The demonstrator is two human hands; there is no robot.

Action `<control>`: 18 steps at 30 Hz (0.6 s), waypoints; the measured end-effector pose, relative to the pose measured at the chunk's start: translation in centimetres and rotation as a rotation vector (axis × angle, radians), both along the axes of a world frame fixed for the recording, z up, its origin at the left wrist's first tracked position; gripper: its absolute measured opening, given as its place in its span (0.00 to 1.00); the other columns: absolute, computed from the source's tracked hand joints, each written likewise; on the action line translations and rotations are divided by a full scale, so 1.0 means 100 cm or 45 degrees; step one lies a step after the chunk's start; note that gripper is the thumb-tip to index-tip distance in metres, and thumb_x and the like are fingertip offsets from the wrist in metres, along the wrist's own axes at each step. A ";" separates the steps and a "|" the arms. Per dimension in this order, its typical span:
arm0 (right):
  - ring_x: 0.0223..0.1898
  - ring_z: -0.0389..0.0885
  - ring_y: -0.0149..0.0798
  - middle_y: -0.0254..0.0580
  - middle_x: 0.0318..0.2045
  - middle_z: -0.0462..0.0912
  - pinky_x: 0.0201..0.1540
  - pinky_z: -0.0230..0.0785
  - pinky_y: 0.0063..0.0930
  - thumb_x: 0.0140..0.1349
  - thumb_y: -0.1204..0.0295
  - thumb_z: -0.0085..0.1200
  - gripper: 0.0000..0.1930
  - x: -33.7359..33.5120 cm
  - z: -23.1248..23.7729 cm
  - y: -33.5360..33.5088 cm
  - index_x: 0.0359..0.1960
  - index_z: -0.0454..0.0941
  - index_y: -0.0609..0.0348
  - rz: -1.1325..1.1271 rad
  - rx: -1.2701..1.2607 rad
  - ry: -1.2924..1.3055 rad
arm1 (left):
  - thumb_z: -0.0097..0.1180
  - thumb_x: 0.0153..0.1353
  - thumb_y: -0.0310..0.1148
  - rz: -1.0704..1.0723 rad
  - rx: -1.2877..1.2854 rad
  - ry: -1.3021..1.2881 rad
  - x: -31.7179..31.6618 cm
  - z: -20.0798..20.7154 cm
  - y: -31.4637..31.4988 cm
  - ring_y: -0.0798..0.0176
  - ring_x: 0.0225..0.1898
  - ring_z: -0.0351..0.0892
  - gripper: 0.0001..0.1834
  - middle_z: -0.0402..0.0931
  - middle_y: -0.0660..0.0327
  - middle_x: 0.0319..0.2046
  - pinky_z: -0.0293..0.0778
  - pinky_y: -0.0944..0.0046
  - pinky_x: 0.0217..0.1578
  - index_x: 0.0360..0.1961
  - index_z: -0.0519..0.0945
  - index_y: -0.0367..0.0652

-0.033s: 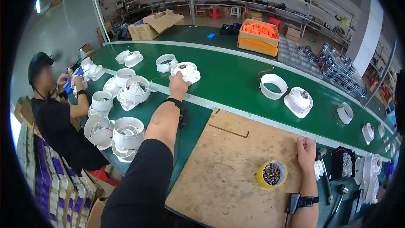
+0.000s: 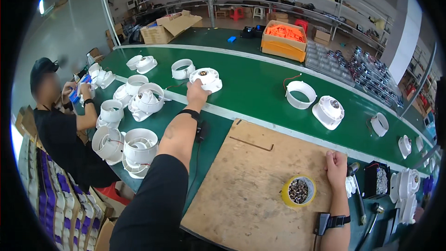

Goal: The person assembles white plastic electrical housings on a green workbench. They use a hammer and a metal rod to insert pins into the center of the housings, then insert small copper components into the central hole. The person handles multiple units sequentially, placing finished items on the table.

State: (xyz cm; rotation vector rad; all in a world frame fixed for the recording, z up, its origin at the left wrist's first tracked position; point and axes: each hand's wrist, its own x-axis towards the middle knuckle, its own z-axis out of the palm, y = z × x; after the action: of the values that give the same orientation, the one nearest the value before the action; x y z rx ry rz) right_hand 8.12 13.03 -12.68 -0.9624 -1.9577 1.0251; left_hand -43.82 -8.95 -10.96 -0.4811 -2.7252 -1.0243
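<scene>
My left hand (image 2: 198, 94) reaches out over the green belt, its fingers closed on the near edge of a round white plastic fan housing (image 2: 211, 78) with a brass-coloured centre. Just left of it on the belt stands a white plastic ring (image 2: 182, 69), with a thin wire by its base. My right hand (image 2: 336, 166) rests curled at the right edge of a worn wooden board (image 2: 232, 186), with nothing visible in it. A yellow-rimmed tub (image 2: 312, 195) of small screws sits on the board near that wrist. Farther back on the board lies a hex key (image 2: 252, 143).
White housings (image 2: 141, 146) crowd the table at left, beside a seated co-worker (image 2: 65, 125). More housings (image 2: 329, 111) and a ring (image 2: 301, 95) sit along the belt. Power drivers (image 2: 374, 214) and a black box of screws (image 2: 377, 180) lie right. An orange-filled carton (image 2: 284, 46) stands behind.
The housing in my left hand has shifted slightly to the right along the belt. My right hand stays at the board's edge.
</scene>
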 end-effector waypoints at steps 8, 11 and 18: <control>0.16 0.68 0.24 0.31 0.15 0.71 0.20 0.60 0.24 0.70 0.62 0.55 0.19 -0.001 0.012 -0.008 0.22 0.71 0.59 -0.037 -0.002 -0.057 | 0.74 0.45 0.27 -0.619 0.456 0.709 0.120 0.041 0.009 0.37 0.61 0.70 0.18 0.53 0.38 0.69 0.74 0.49 0.55 0.32 0.75 0.39; 0.19 0.67 0.25 0.33 0.16 0.71 0.23 0.61 0.25 0.70 0.63 0.55 0.18 -0.001 0.014 -0.005 0.24 0.71 0.62 -0.063 0.054 -0.030 | 0.75 0.44 0.28 -0.823 0.566 0.831 0.174 0.063 0.005 0.36 0.65 0.65 0.19 0.51 0.36 0.69 0.73 0.50 0.57 0.30 0.74 0.38; 0.25 0.70 0.24 0.34 0.24 0.76 0.28 0.64 0.21 0.65 0.72 0.58 0.07 -0.019 0.115 -0.085 0.38 0.77 0.63 -0.002 0.376 0.211 | 0.77 0.38 0.28 -1.169 0.598 0.872 0.269 0.087 -0.012 0.36 0.68 0.61 0.20 0.55 0.35 0.68 0.71 0.52 0.60 0.33 0.81 0.37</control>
State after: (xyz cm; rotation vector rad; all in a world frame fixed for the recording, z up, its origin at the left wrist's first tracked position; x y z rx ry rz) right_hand 6.19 4.48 -1.15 -0.6930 -1.9025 0.7605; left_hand -16.93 -10.14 -2.22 -1.6734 -1.5507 -1.2804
